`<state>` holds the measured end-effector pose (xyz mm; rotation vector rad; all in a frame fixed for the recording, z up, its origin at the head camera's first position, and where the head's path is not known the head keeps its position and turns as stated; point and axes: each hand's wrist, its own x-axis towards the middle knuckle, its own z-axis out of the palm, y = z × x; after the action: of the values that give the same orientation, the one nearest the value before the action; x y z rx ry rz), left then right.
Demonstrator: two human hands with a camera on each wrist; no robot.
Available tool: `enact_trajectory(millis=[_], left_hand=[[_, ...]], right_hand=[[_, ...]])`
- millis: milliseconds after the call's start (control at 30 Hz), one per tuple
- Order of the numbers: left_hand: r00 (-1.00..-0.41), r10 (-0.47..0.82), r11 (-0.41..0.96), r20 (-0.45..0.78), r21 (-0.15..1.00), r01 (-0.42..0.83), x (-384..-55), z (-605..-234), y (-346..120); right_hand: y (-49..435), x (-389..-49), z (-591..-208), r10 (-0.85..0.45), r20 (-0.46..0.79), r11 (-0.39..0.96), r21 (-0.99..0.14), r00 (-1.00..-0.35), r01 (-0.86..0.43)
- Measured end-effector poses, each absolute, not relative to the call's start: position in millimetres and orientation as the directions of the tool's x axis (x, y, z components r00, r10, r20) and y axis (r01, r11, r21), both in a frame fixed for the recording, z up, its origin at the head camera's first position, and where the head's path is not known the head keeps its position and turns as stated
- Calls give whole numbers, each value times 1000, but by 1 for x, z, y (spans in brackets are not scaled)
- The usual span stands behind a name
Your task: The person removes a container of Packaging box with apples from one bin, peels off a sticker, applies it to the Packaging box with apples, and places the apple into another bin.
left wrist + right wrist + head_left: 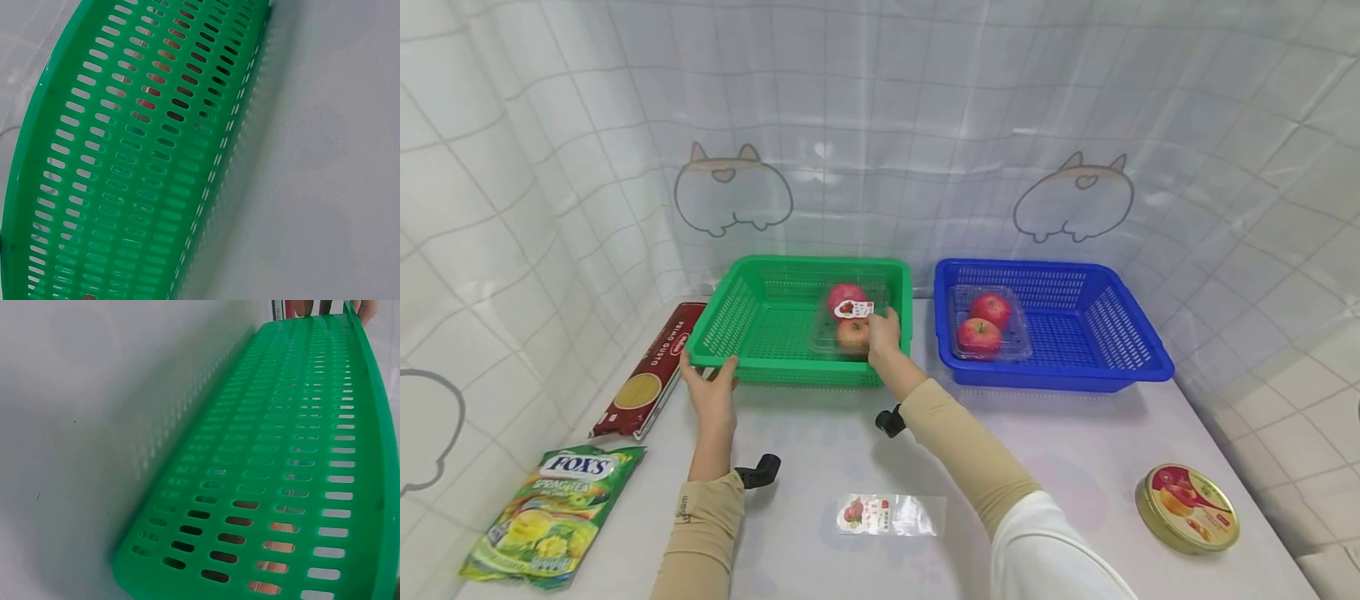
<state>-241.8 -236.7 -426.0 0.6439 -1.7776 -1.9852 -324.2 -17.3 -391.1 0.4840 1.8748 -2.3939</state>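
A green plastic basket (805,367) stands at the back left, its slotted front wall filling much of both wrist views. My left hand (711,400) grips its front left corner; the fingers (304,306) of that hand show at the far end of the basket in the right wrist view. Inside, at the right end, lies a clear plastic box (823,337) with two apples (847,295) and a white label (854,309) on top. My right hand (886,342) reaches over the front rim and holds the box by its right side, hiding that part.
A blue basket (1037,373) to the right holds another clear box with two apples (990,311). A red pasta packet (651,375) and a green candy bag (553,517) lie at left. A labelled clear strip (891,515) lies in front, a round tin (1187,508) at right.
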Motion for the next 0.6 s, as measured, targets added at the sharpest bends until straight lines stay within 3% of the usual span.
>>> enact_trajectory(millis=[333, 600], left_hand=[[-819, -571, -81, -57, 997, -12, -242, -425, -238], [-802, -595, 3, -53, 998, -68, -241, -423, -238]], right_hand=[[-13, -312, -382, 117, -168, -171, -974, -979, 146], [13, -286, -360, 52, -117, -197, -975, -992, 105]])
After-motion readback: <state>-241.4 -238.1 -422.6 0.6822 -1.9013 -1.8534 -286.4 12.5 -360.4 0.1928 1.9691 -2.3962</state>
